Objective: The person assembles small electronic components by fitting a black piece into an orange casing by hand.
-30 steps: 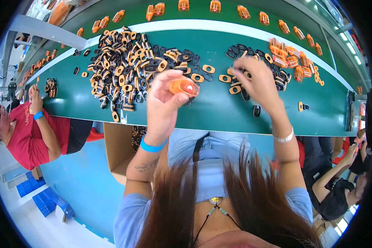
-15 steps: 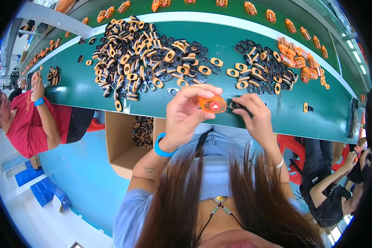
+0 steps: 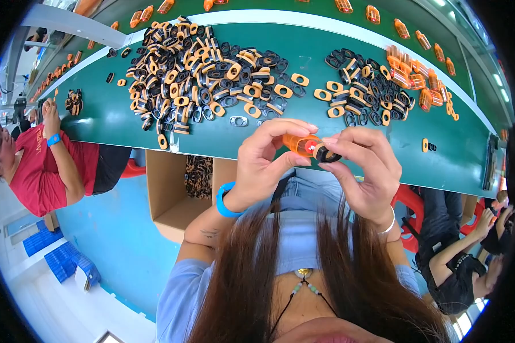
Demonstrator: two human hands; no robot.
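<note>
Over the near edge of the green worktable point(image 3: 303, 126), my left hand point(image 3: 269, 154) is closed round a translucent orange plastic housing point(image 3: 297, 144) with a red part inside its end. My right hand point(image 3: 369, 166) pinches a black and orange oval ring point(image 3: 327, 153) against that end of the housing. The ring is tilted, and whether it is seated there I cannot tell. Beyond my hands lies a big pile of black and orange oval rings point(image 3: 194, 80), with a smaller pile of rings point(image 3: 372, 91) to its right.
Several orange housings point(image 3: 412, 71) are heaped at the right, and more orange housings point(image 3: 400, 28) stand along a green belt behind a white rail point(image 3: 269, 18). A cardboard box point(image 3: 180, 214) with rings sits below the table's edge. Co-workers sit at left point(image 3: 51, 166) and right point(image 3: 463, 268).
My right hand has moved left and brought the ring up against the housing's end. My left hand has turned the housing so that its end points more to the right.
</note>
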